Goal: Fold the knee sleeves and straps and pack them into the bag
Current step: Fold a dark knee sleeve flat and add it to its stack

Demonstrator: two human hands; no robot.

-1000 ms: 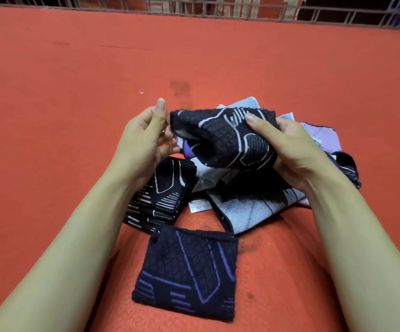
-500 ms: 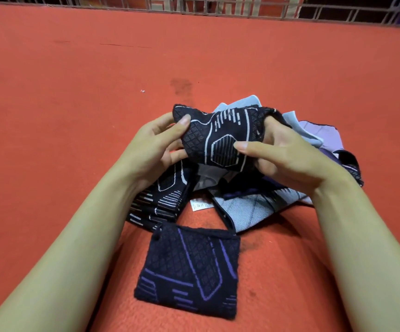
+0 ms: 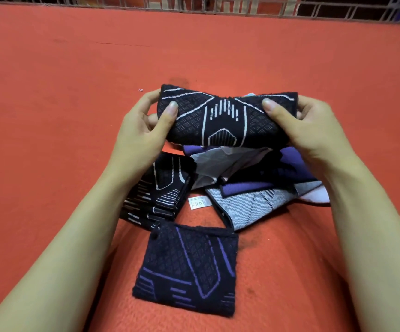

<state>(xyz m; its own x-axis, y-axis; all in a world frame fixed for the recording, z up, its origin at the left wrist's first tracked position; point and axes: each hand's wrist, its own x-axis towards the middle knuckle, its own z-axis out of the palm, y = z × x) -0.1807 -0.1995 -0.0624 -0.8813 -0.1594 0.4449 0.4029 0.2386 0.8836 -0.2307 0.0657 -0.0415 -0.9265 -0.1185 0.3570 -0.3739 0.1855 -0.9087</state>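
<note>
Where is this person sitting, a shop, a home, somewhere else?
Hard to be sure; probably a home, on a bed or mat. A broad red cloth surface carries the knee sleeves, and a metal grille like a window or balcony guard runs along its far edge.

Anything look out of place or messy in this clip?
Yes: behind the two folded sleeves, a loose pile of purple and grey pieces lies jumbled, a white label sticking out. Dark smudges mark the red mat.
</note>
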